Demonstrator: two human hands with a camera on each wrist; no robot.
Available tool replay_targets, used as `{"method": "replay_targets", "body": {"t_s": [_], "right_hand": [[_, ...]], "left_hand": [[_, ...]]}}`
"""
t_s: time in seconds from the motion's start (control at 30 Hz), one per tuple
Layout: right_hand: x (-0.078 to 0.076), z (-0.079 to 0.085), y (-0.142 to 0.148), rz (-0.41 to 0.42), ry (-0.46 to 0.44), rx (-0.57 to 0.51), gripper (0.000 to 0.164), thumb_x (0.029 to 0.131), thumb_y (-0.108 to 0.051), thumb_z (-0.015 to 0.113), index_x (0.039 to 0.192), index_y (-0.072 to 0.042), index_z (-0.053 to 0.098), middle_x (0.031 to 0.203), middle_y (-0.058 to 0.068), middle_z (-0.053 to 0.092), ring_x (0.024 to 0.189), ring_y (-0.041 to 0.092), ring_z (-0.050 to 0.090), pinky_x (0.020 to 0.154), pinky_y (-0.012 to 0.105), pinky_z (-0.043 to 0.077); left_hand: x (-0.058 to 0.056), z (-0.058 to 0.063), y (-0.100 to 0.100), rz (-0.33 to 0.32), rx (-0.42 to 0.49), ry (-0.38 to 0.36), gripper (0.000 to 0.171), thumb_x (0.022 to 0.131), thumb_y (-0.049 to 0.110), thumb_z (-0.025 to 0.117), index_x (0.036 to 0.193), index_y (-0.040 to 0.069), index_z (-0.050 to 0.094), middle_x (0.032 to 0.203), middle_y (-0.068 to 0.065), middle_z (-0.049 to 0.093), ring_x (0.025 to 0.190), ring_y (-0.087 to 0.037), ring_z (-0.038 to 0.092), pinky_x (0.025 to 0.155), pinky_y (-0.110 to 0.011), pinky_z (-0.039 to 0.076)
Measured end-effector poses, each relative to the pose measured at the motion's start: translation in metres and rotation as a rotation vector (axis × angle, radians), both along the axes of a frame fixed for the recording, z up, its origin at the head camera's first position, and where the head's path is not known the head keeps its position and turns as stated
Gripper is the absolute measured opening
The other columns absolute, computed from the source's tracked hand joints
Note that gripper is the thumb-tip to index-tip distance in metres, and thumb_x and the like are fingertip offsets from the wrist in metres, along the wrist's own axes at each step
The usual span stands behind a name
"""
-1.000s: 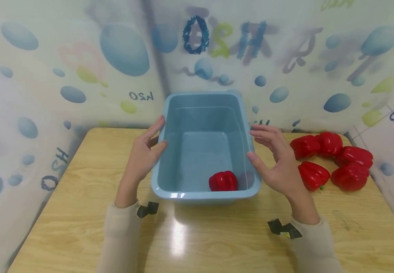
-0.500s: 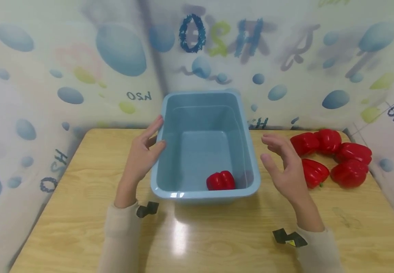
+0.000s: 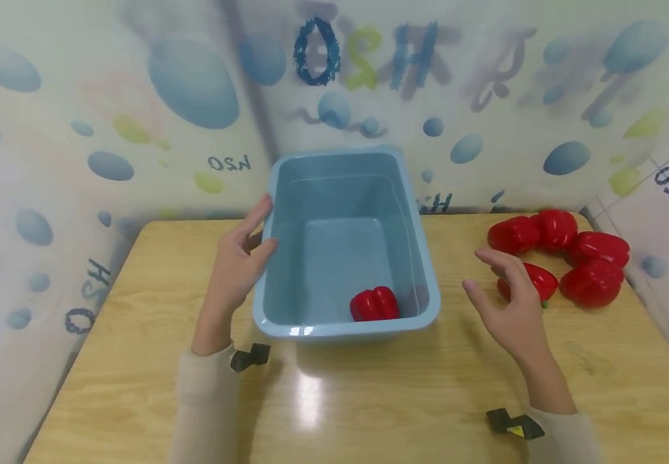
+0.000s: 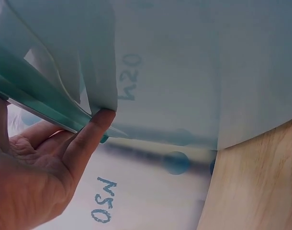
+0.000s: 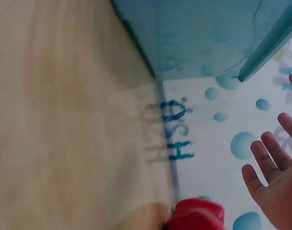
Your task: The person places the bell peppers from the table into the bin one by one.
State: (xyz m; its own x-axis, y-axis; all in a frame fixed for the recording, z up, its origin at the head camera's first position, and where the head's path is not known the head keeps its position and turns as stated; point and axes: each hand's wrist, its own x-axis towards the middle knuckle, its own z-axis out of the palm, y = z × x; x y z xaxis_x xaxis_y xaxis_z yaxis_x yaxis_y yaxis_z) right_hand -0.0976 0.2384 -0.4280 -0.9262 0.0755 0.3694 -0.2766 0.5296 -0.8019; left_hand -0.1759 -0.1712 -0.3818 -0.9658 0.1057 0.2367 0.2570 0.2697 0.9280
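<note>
Red, stem end toward you, the nearest pepper point(image 3: 544, 283) lies right of the blue bin point(image 3: 343, 330), beside your nearer, spread right hand point(image 3: 513, 310); your left hand point(image 3: 237, 264), fingers extended, touches the bin's left rim.

What sort of room this is cannot be told; only a boxed-in tabletop corner shows. Under the left hand's point(image 3: 234, 264) grip is a wood-grain table point(image 3: 369, 399); beyond it, pale walls point(image 3: 184, 174) bear printed droplets point(image 3: 194, 84) and "H2O" lettering point(image 3: 363, 59).

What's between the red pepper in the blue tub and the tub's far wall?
Just bare floor of the blue tub: the head view shows nothing lying between the red pepper and the far wall.
</note>
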Motion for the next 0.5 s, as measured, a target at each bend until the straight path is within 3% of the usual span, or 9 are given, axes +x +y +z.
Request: {"method": "replay_targets", "body": {"t_s": [0.1, 0.33, 0.5], "right_hand": [[0.007, -0.008, 0.008, -0.019, -0.013, 0.003, 0.056, 0.093, -0.005, 0.075, 0.147, -0.009, 0.058, 0.145, -0.012, 0.058, 0.132, -0.009, 0.048, 0.111, 0.002, 0.038], [0.014, -0.017, 0.02, -0.099, 0.014, 0.011, 0.061, 0.088, 0.001, 0.078, 0.145, -0.008, 0.061, 0.138, -0.024, 0.056, 0.13, -0.007, 0.049, 0.109, 0.002, 0.038], [0.021, -0.018, 0.029, -0.179, -0.008, -0.011, 0.067, 0.085, 0.003, 0.079, 0.147, -0.005, 0.056, 0.139, -0.03, 0.047, 0.132, -0.004, 0.045, 0.105, 0.001, 0.04]], "left_hand": [[0.001, -0.002, 0.001, -0.004, 0.007, -0.006, 0.067, 0.096, 0.0, 0.058, 0.16, 0.013, 0.045, 0.171, 0.004, 0.038, 0.145, -0.044, 0.054, 0.112, -0.061, 0.051], [0.0, -0.003, 0.001, -0.012, 0.013, 0.002, 0.066, 0.097, 0.002, 0.058, 0.161, 0.013, 0.045, 0.172, 0.005, 0.038, 0.147, -0.043, 0.053, 0.114, -0.06, 0.05], [0.0, -0.002, 0.0, -0.016, 0.015, -0.003, 0.066, 0.097, 0.002, 0.058, 0.161, 0.013, 0.044, 0.172, 0.005, 0.037, 0.148, -0.042, 0.051, 0.115, -0.06, 0.048]]}}
